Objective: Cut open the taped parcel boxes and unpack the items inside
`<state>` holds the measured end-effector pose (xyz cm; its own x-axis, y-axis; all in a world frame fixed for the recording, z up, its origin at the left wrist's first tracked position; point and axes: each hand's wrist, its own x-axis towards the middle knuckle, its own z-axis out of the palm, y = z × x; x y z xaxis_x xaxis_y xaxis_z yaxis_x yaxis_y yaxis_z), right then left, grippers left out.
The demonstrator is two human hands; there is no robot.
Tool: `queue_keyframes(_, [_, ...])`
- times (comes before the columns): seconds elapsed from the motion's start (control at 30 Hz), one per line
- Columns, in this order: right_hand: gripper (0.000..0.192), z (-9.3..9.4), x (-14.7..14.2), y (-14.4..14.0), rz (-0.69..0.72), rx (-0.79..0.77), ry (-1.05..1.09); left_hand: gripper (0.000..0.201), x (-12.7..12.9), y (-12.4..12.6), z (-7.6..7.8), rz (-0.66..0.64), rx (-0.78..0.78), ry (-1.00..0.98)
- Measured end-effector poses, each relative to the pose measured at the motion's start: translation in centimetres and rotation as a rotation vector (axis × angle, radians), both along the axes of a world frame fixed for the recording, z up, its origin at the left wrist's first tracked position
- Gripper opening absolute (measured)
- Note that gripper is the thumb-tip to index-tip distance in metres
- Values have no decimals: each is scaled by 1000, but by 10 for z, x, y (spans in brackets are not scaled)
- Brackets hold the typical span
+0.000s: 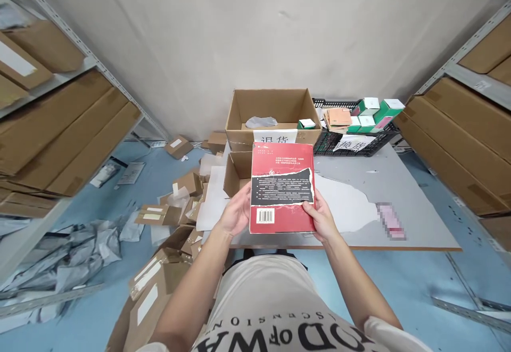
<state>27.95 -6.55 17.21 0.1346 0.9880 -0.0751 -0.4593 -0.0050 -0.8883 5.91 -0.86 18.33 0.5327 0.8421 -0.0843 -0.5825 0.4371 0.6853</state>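
A red book (282, 188) with a black torn-paper panel and a white barcode box is held up before me, back cover facing me. My right hand (321, 217) grips its right edge, thumb pressed on the cover and fingers behind. At the left edge is my left hand (236, 214), closed on the book, its fingertips partly hidden behind it. Behind the book stands a small open carton (235, 173), partly covered by it. A larger open cardboard box (271, 104) with a handwritten paper label is farther back, holding a grey pouch (261, 122) and a green-and-white box (306, 124).
A black crate (361, 147) with several green boxes and an orange booklet (338, 117) stands right of the large box. White paper (345, 203) and a blurred pink item (391, 221) lie on the table (423, 235). Cartons clutter the left floor; shelves flank both sides.
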Motion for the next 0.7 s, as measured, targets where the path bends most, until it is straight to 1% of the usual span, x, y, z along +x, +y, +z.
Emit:
queue_keyframes(0.1, [76, -3, 7, 1, -1, 5, -37, 59, 1, 5, -1, 1, 31, 123])
queue_keyframes(0.3, [78, -6, 9, 2, 7, -9, -113, 59, 6, 7, -3, 7, 46, 145])
queue_keyframes(0.4, [81, -5, 11, 2, 9, -9, -117, 59, 8, 8, -5, 38, 54, 163])
queue_keyframes(0.53, [79, 3, 15, 1, -4, 24, -113, 61, 18, 8, -12, 127, 120, 246])
queue_keyframes(0.63, [78, 14, 14, -1, -21, 50, -203, 76, 30, -1, -16, 245, 207, 373])
queue_keyframes(0.7, [75, 23, 11, -3, -40, 94, -292, 84, 38, -13, -14, 313, 296, 472])
